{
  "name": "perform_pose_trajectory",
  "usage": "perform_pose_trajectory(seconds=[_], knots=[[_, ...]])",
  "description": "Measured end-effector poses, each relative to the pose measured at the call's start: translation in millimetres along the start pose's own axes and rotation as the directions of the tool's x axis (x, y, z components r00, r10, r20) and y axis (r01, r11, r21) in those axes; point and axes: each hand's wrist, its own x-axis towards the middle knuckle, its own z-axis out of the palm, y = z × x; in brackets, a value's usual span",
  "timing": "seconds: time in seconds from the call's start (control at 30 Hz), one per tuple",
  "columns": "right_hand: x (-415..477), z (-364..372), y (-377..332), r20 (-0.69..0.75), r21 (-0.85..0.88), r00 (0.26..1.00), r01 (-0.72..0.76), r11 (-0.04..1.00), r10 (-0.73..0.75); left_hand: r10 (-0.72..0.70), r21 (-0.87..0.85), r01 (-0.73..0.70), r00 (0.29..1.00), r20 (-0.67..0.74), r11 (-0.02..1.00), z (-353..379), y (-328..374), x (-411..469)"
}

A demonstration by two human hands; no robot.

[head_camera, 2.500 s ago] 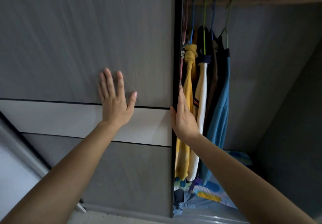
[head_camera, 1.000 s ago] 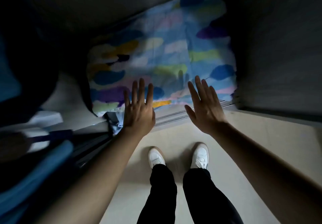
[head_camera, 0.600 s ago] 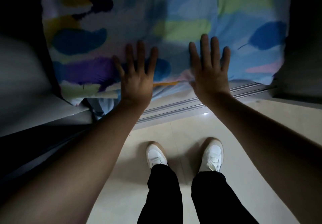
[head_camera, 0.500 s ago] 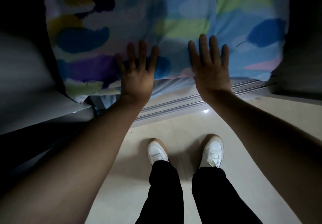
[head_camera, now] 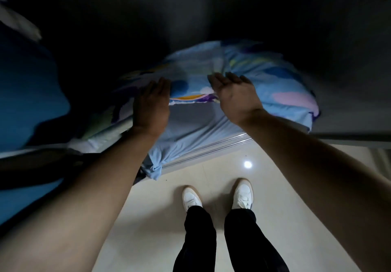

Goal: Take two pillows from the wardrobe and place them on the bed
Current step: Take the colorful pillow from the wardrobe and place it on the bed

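Note:
A pillow in a light-blue case with coloured feather shapes lies on the floor of the dark wardrobe. Its plain blue side sags forward over the door track. My left hand and my right hand rest side by side on its front fold, with the fingers hooked over the top; the thumbs are hidden. More patterned cloth shows beneath at the left; I cannot tell whether it is a second pillow. No bed is in view.
Blue hanging clothes crowd the left side. The sliding-door track runs along the wardrobe's front edge. A grey wardrobe panel closes the right side. My white shoes stand on the pale tiled floor.
My hands went from flat on the pillow's top to hooked over its front fold. The pillow has bunched up and come forward, so its plain blue side now hangs over the track.

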Motion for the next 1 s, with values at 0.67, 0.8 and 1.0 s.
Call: perform_pose_trajectory(seconds=[0.67, 0.8, 1.0], knots=[[-274, -110, -52, -0.108, 0.313, 0.957, -0.224, 0.923, 0.269, 0.263, -0.025, -0.262, 0.962, 0.078, 0.965, -134, 78, -157], [-309, -146, -68, -0.150, 0.282, 0.949, -0.229, 0.932, 0.278, 0.255, -0.067, -0.252, 0.966, 0.036, 0.965, -179, 87, -185], [-370, -185, -89, -0.199, 0.231, 0.933, -0.254, 0.939, 0.301, 0.272, -0.044, -0.269, 0.960, 0.069, 0.962, -224, 112, -226]])
